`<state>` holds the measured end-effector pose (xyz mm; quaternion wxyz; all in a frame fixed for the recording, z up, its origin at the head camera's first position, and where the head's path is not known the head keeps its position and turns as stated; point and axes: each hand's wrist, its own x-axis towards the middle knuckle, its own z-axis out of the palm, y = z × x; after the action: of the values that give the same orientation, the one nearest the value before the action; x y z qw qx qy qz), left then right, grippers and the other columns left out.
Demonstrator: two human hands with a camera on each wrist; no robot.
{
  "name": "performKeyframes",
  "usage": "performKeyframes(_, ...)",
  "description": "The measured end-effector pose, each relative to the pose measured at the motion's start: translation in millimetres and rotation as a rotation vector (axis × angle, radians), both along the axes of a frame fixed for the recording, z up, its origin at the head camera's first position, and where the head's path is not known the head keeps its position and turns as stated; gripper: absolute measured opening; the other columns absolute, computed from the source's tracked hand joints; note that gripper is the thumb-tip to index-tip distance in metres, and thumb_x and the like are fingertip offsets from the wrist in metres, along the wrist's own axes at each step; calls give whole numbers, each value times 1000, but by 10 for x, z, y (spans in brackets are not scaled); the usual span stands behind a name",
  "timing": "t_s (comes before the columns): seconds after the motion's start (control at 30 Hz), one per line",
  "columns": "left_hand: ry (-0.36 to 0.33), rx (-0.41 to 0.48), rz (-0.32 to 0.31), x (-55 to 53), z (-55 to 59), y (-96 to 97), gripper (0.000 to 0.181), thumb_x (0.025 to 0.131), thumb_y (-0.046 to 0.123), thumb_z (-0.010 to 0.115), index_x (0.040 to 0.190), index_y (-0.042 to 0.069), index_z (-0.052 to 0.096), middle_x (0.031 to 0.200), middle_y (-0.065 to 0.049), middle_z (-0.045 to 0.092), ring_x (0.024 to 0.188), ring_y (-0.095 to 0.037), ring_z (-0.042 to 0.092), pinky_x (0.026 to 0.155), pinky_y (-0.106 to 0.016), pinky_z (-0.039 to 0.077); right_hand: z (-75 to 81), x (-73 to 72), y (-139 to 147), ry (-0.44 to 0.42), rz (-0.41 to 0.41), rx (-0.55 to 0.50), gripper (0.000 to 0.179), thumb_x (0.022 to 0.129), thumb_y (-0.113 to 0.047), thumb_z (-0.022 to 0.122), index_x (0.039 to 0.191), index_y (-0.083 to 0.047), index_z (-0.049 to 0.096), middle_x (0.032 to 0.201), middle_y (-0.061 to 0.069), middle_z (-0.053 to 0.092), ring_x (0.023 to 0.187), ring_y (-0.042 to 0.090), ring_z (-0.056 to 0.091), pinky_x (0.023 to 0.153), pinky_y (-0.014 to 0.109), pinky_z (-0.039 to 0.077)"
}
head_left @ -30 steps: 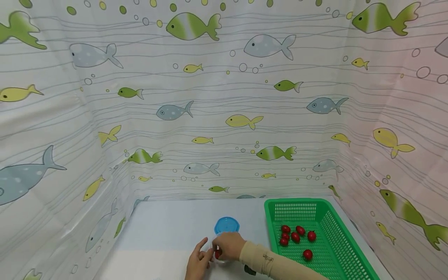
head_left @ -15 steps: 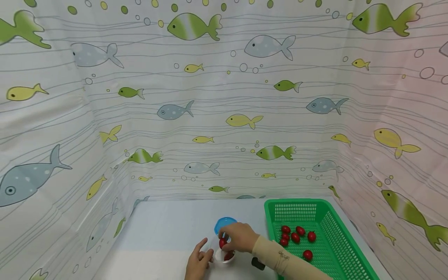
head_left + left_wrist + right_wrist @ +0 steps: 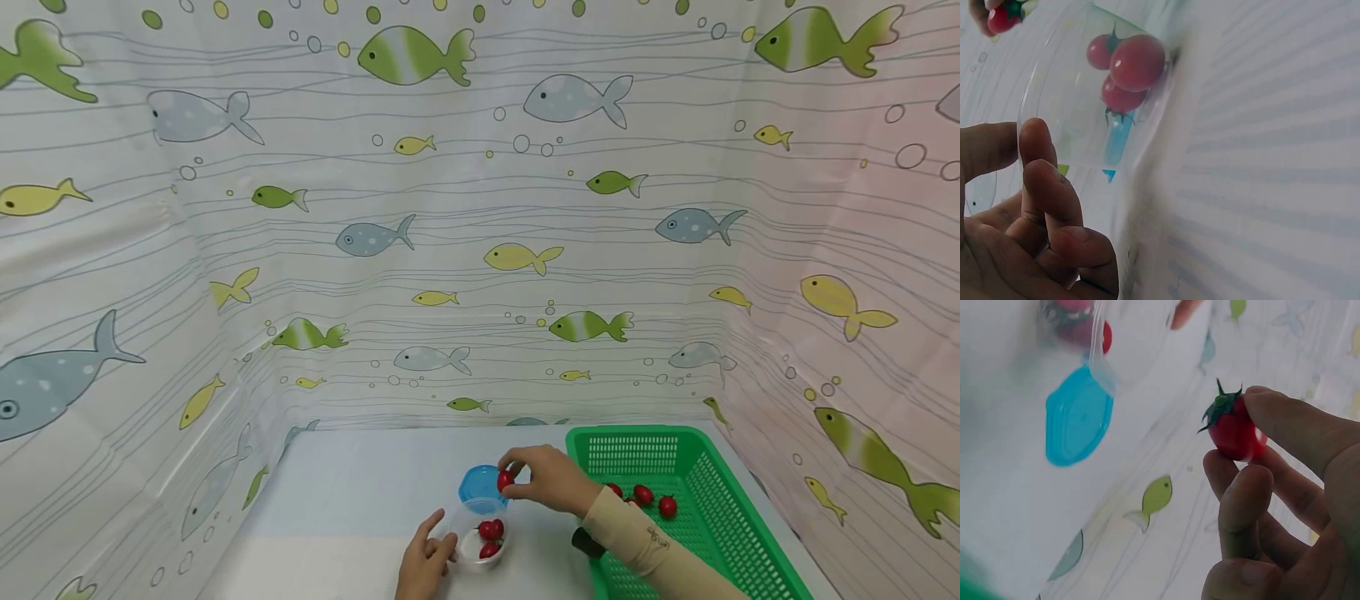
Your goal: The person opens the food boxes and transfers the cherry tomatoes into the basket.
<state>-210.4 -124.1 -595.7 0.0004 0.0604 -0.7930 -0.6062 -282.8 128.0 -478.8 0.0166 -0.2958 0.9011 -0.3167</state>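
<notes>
A clear plastic container [image 3: 468, 554] stands on the white table with three red cherry tomatoes [image 3: 1138, 62] inside. My left hand [image 3: 425, 557] is at its left side, thumb and fingers at the rim; the left wrist view shows the curled fingertips against the clear wall. Between thumb and fingers my right hand [image 3: 547, 479] pinches another cherry tomato [image 3: 1235, 428], its green stem end turned outward. That tomato is held up past the container, overlapping the right side of a blue lid [image 3: 477, 483] in the head view.
A green plastic basket [image 3: 738, 508] stands on the right, several cherry tomatoes [image 3: 667, 506] lying in it, some hidden behind my right forearm. Fish-patterned curtain [image 3: 480, 208] encloses the table at the back and both sides.
My right hand has come up out of the container with a cherry tomato and moved right and away from me. The left hand stays by the container, whose tomatoes now show.
</notes>
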Motion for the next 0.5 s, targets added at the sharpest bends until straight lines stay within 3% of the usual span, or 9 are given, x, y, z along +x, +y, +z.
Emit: performKeyframes(0.5,-8,-14,8,-7,-1,10,62,100,25,65,148,-7,41,70,-1,64,62,-17,52,61,-30,44,62,15,770,23,-156,-125,26,92,-30,78,115,-22,69,100,-7,72,70,13,59,60,30,49)
